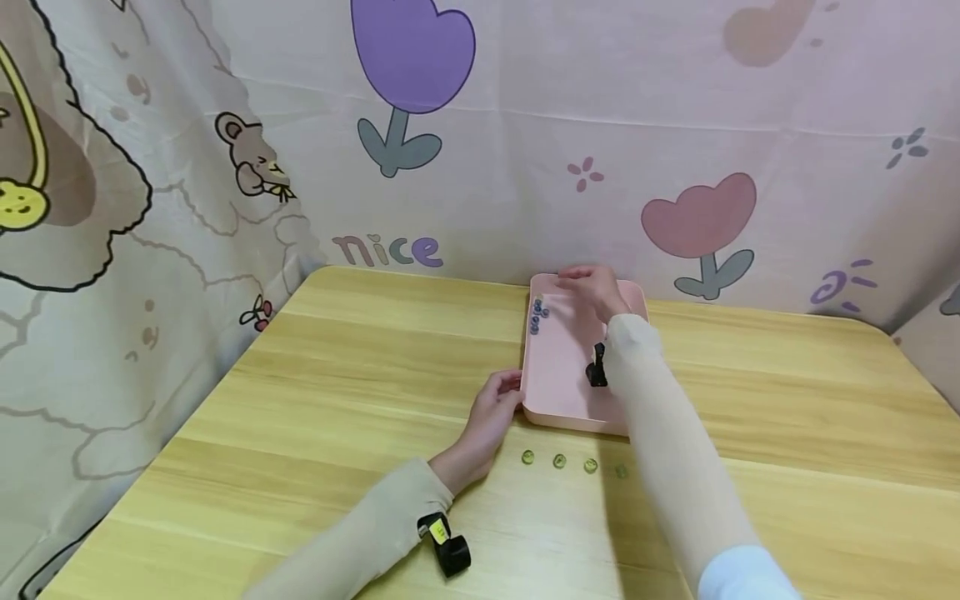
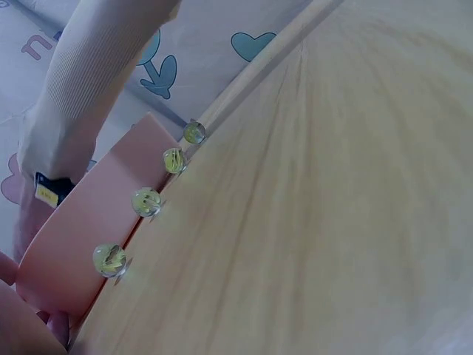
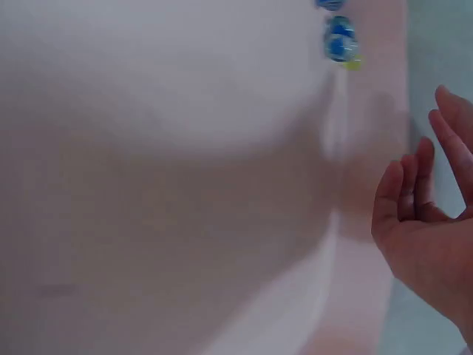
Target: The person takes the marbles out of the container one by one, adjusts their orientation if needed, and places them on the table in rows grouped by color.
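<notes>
A shallow pink tray point(image 1: 558, 408) lies on the table. My left hand point(image 1: 491, 417) grips it near its front left corner, with fingers around the edge. Several blue marbles point(image 1: 536, 321) sit inside along the left wall, towards the back. My right hand point(image 1: 596, 292) hovers over the back end of the tray. In the right wrist view, its fingers point(image 3: 403, 192) are loosely bent and nothing shows between them. A spot of yellow-green point(image 3: 353, 64) shows beside a blue marble point(image 3: 341, 41). In front of the tray, several clear yellow-green marbles point(image 1: 559, 461) stand in a row.
The wooden table point(image 1: 360, 375) reaches back to a printed cloth point(image 1: 510, 192), close behind the tray. Black wrist cameras point(image 1: 448, 546) are strapped to both sleeves. My right forearm point(image 1: 667, 433) passes over the tray's right side and hides part of it.
</notes>
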